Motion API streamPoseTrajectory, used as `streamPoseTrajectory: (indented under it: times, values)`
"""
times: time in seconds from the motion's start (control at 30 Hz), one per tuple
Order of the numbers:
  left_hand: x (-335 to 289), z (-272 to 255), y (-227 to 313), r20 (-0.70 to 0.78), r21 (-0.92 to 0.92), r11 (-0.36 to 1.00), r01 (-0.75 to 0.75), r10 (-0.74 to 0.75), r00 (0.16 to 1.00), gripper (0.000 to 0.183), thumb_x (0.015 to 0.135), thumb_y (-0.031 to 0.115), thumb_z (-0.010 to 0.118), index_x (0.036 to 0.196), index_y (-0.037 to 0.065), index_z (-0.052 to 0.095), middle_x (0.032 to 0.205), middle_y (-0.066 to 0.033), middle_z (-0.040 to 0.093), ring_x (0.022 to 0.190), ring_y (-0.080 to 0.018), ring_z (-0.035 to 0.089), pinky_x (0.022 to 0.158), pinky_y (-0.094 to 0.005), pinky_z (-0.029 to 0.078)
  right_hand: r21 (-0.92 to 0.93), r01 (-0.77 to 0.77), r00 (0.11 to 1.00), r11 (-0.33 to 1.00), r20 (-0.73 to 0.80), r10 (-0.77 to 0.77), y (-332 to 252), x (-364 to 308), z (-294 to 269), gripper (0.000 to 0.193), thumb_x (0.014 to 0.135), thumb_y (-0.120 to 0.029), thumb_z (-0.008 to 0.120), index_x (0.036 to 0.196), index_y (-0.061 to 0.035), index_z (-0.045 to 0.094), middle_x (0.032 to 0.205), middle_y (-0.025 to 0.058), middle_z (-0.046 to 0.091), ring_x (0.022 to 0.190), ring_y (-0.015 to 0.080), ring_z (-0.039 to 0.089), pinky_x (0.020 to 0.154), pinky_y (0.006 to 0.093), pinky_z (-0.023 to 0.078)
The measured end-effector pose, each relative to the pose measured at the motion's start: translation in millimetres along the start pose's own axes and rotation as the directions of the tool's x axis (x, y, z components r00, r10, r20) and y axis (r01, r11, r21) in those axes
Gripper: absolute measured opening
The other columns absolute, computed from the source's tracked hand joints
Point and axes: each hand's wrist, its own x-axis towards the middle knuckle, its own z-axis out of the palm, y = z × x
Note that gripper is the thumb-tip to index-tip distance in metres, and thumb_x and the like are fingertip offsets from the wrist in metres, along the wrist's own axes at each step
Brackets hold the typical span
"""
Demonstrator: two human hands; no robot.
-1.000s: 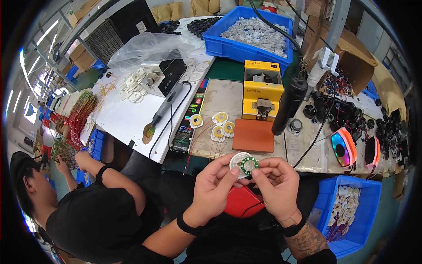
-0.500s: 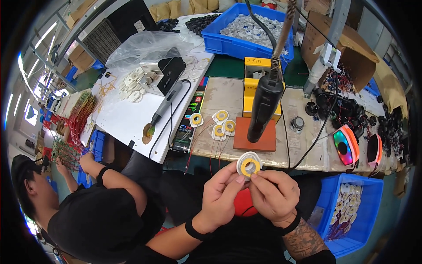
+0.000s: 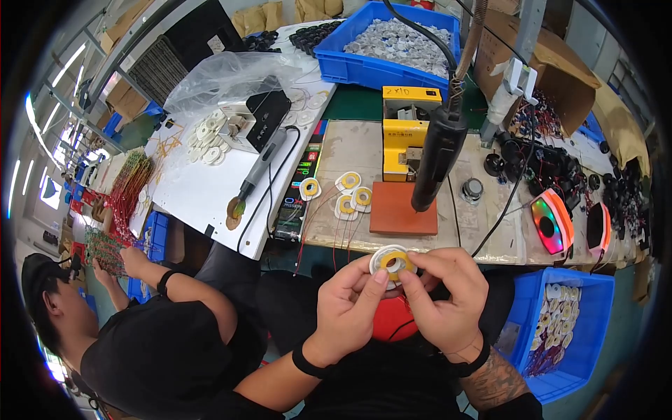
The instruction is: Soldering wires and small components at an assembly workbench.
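Over the table's front edge I hold a round white plastic disc with a yellow ring and a hole in its middle. My left hand is closed on its left side, thumb on the lower rim. Closed on the right side is my right hand, its thumb and fingers pressing at the yellow ring. Just beyond lies a brick-red block, with a black hanging electric screwdriver pointing down over its right part. Several similar white discs with yellow rings and thin red wires rest left of the block.
Behind the block stands a yellow box-shaped device. A blue bin of wired discs sits low at right. Speakers with coloured lights lie on the right of the table. A soldering iron lies left; a co-worker sits there.
My right fingers have shifted up around the disc's right edge, and the disc has tilted. The hanging screwdriver appears farther right over the block.
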Motion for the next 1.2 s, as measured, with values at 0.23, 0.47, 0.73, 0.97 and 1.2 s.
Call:
streamPoseTrajectory:
  times: [0.23, 0.47, 0.73, 0.97, 1.2]
  values:
    - [0.1, -1.7, 1.7, 0.1, 0.077, 0.997, -0.028, 0.021, 0.995, 0.034, 0.106, 0.01, 0.054, 0.134, -0.01, 0.055, 0.123, -0.0189, 0.068, 0.111, -0.0222, 0.069, 0.095, -0.0374, 0.06, 0.056, -0.029, 0.999, 0.998, -0.022, 0.03, 3.1, 2.0, 1.1, 0.024, 0.079, 0.003, 0.082, 0.101, -0.0018, 0.075, 0.092, 0.0073, 0.067, 0.066, 0.0102, 0.063, 0.057, 0.0225, 0.051]
    - [-0.3, -2.3, 3.2, 0.177, 0.044, 0.999, -0.022, 0.014, 0.984, 0.038, 0.105, 0.007, 0.056, 0.138, -0.012, 0.05, 0.129, -0.0218, 0.065, 0.116, -0.0255, 0.067, 0.102, -0.0398, 0.056, 0.13, -0.12, 0.992, 0.984, -0.011, 0.122, -1.4, 6.2, -3.9, 0.015, 0.081, 0.004, 0.079, 0.093, 0.0008, 0.071, 0.086, 0.0069, 0.068, 0.067, 0.0078, 0.063, 0.056, 0.0211, 0.049]
    - [0.9, 0.7, 10.4, 0.181, -0.004, 1.0, 0.024, -0.023, 0.983, 0.049, 0.1, 0.0, 0.063, 0.144, -0.01, 0.045, 0.135, -0.0206, 0.062, 0.123, -0.0227, 0.063, 0.106, -0.0364, 0.052, 0.442, -0.496, 0.868, 0.748, 0.234, 0.437, -2.3, 11.5, -22.7, 0.013, 0.09, 0.0, 0.076, 0.099, 0.0029, 0.067, 0.088, 0.0059, 0.072, 0.075, 0.0068, 0.067, 0.069, 0.0204, 0.053]
    - [1.3, -0.3, 10.9, 0.206, -0.014, 0.998, 0.059, -0.055, 0.977, 0.046, 0.101, 0.001, 0.062, 0.143, -0.009, 0.048, 0.134, -0.0171, 0.064, 0.122, -0.0195, 0.063, 0.106, -0.0328, 0.051, 0.448, -0.566, 0.825, 0.693, 0.323, 0.464, -0.4, 13.0, -18.8, 0.013, 0.091, 0.001, 0.075, 0.1, 0.0041, 0.067, 0.089, 0.0064, 0.072, 0.077, 0.006, 0.068, 0.068, 0.0194, 0.053]
    - [2.7, -1.8, 9.4, 0.199, -0.003, 0.999, 0.055, -0.053, 0.978, 0.044, 0.101, 0.002, 0.061, 0.142, -0.01, 0.048, 0.132, -0.0191, 0.065, 0.12, -0.0213, 0.065, 0.105, -0.034, 0.053, 0.481, -0.59, 0.807, 0.649, 0.339, 0.483, -0.6, 14.0, -18.0, 0.014, 0.092, 0.001, 0.073, 0.103, 0.0047, 0.066, 0.092, 0.0071, 0.072, 0.078, 0.0057, 0.068, 0.069, 0.0193, 0.055]
